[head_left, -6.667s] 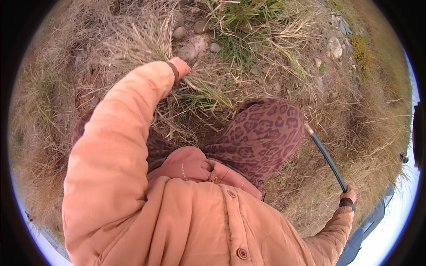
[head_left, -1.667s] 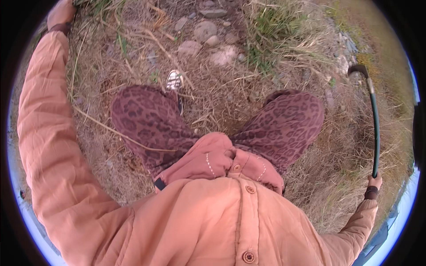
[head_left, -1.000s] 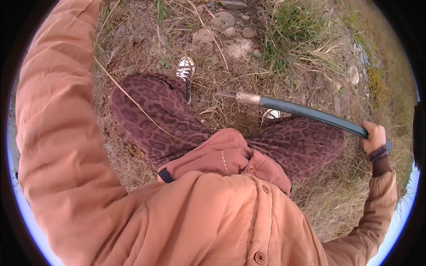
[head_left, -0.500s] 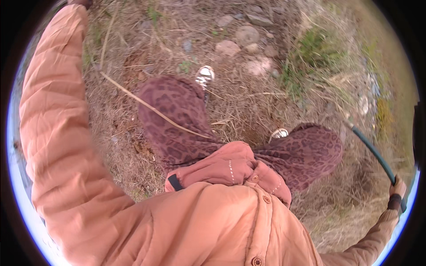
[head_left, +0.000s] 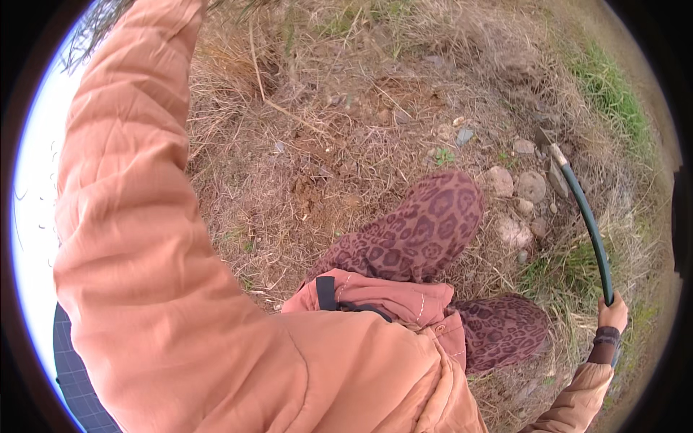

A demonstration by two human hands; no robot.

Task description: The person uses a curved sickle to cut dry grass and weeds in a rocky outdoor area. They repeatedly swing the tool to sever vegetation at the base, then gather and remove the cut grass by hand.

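In my right hand (head_left: 613,315) is the end of a tool with a long dark green handle (head_left: 593,231), its fingers wrapped round it. The handle looks bent near the picture's rim and runs up to a pale collar and a small dark metal blade (head_left: 543,137). That blade is over the ground beside the stones; its exact shape is hard to make out. My left arm (head_left: 130,180), in an orange padded sleeve, stretches up past the top left edge, so the left hand is outside the picture. Green needle-like foliage (head_left: 94,32) shows beside that sleeve.
Several rounded stones (head_left: 530,186) lie right of my forward leg (head_left: 426,224). Dry grass and straw (head_left: 238,159) cover the slope, with bare brown soil (head_left: 310,195) between. Green grass tufts (head_left: 610,86) grow at the right. A dark gridded panel (head_left: 76,375) shows lower left.
My body and view have turned left, so the stones now appear farther right. The tool's blade has come into view by the stones. The left wrist has left the picture.
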